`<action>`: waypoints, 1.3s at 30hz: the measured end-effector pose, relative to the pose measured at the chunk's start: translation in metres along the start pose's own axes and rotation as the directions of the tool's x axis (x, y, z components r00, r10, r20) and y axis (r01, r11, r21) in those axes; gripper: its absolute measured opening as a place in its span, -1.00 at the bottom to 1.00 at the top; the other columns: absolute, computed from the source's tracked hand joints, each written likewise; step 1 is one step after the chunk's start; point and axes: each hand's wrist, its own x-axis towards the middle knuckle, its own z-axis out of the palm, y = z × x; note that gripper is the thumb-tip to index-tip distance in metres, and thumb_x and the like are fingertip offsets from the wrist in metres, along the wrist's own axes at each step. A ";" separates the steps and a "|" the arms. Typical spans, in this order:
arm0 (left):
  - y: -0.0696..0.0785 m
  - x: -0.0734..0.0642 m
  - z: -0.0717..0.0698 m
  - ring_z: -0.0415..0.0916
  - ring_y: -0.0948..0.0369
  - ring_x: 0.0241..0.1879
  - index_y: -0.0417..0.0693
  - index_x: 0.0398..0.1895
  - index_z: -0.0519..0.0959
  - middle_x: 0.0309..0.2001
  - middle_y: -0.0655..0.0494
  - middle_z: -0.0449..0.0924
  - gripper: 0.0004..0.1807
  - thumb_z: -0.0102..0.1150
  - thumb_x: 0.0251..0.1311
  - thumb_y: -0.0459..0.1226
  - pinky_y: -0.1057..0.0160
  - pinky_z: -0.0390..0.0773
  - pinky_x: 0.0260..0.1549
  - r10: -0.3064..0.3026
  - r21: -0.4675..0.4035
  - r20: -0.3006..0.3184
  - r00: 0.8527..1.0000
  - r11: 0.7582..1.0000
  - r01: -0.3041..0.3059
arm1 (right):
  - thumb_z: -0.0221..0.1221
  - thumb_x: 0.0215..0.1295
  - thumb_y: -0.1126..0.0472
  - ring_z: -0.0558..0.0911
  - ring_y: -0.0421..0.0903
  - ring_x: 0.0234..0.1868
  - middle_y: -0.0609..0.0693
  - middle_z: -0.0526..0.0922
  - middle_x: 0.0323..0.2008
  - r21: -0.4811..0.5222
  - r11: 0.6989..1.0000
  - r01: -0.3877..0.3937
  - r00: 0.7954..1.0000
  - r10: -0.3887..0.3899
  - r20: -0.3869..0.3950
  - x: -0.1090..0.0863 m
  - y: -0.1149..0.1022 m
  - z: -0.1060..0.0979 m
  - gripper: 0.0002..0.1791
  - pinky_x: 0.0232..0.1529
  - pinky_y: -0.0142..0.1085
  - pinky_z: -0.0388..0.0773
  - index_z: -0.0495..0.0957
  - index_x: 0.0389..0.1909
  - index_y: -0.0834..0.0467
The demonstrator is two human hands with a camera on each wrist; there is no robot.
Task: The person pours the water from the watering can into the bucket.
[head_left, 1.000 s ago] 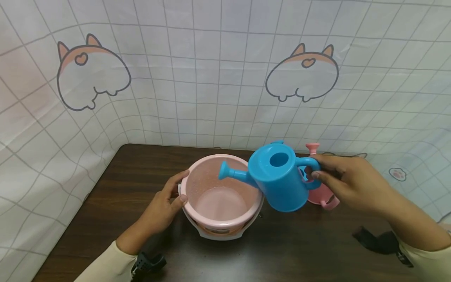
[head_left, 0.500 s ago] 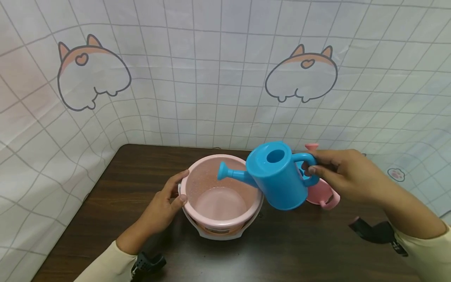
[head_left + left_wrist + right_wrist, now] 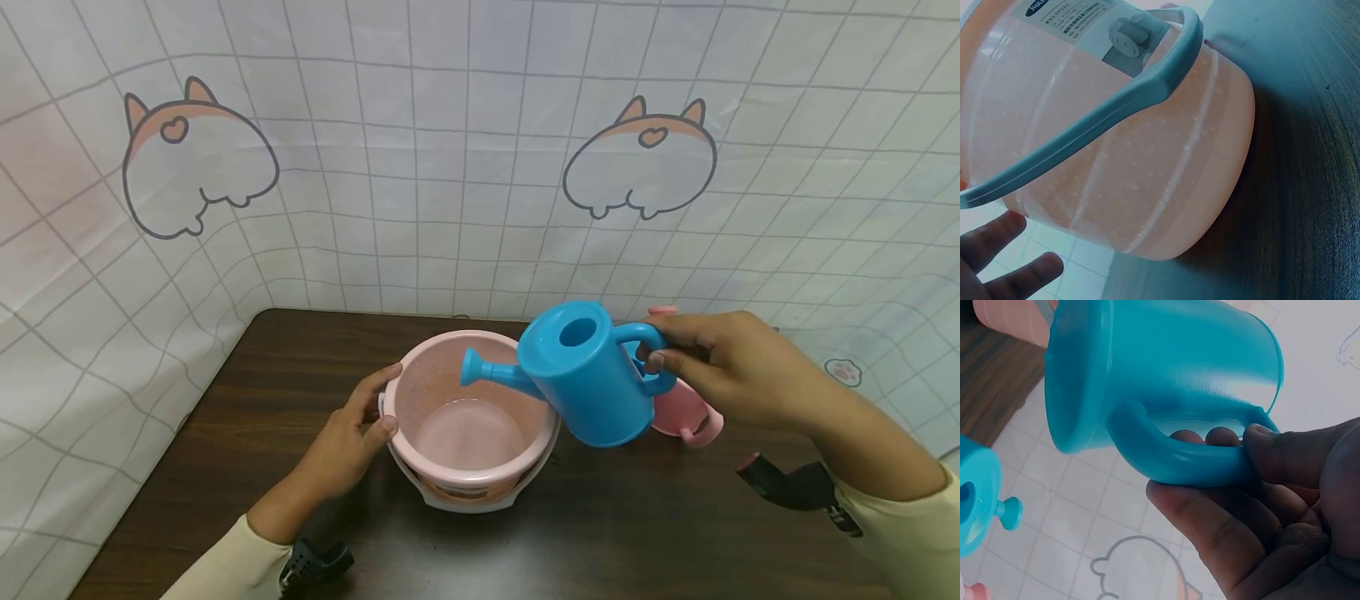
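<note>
In the head view, my right hand [image 3: 731, 367] holds a blue watering can [image 3: 588, 375] by its handle. The can hangs tilted, its spout reaching over the pink bucket [image 3: 471, 477]. Thumb and fingers pinch the curved handle [image 3: 1179, 462] in the right wrist view. My left hand [image 3: 345, 433] rests at the bucket's left side, thumb on the rim and fingers spread along it. Two of its fingers [image 3: 1025, 275] look straight in the left wrist view, beside the bucket's wall [image 3: 1116, 169]. A swing handle [image 3: 1160, 81] crosses the bucket, above it a printed label [image 3: 1125, 40].
A pink watering can [image 3: 678, 412] stands at the right, partly hidden behind my right hand. Another blue can [image 3: 975, 487] shows in the right wrist view. The dark wooden table [image 3: 300, 367] meets a white checked cloth [image 3: 420, 208] at the back.
My right hand has shifted slightly left with the blue watering can, whose spout now tilts a bit further over the bucket. My left hand stays at the rim.
</note>
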 end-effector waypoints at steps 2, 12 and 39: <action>0.000 0.000 0.000 0.64 0.00 0.03 0.30 0.59 0.14 0.07 -0.02 0.65 -0.35 -0.02 0.51 0.10 -0.10 0.56 -0.13 -0.002 -0.003 0.002 1.000 1.000 0.002 | 0.30 0.34 0.41 0.79 -0.12 -0.24 0.09 0.78 -0.15 -0.004 1.000 -0.002 1.000 0.002 0.001 0.001 -0.001 -0.001 -0.53 -0.60 -0.35 0.45 0.53 0.25 0.41; -0.001 0.000 0.001 0.64 -0.01 0.02 0.29 0.58 0.15 0.07 -0.04 0.66 -0.36 0.00 0.51 0.07 -0.11 0.55 -0.11 0.001 -0.007 -0.002 1.000 1.000 -0.001 | 0.29 0.38 0.34 0.76 -0.23 -0.25 -0.05 0.78 -0.18 -0.037 0.999 -0.016 0.999 0.017 0.033 0.005 -0.004 -0.004 -0.60 -0.41 -0.35 0.58 0.60 0.21 0.33; -0.001 0.000 0.001 0.64 0.00 0.03 0.31 0.59 0.14 0.06 -0.02 0.66 -0.34 -0.05 0.51 0.15 -0.10 0.56 -0.12 0.002 -0.011 -0.001 1.000 1.000 -0.002 | 0.31 0.35 0.37 0.77 -0.21 -0.25 -0.07 0.78 -0.20 -0.082 0.997 0.010 1.000 -0.008 0.029 0.008 -0.006 -0.004 -0.63 -0.26 -0.26 0.68 0.64 0.16 0.29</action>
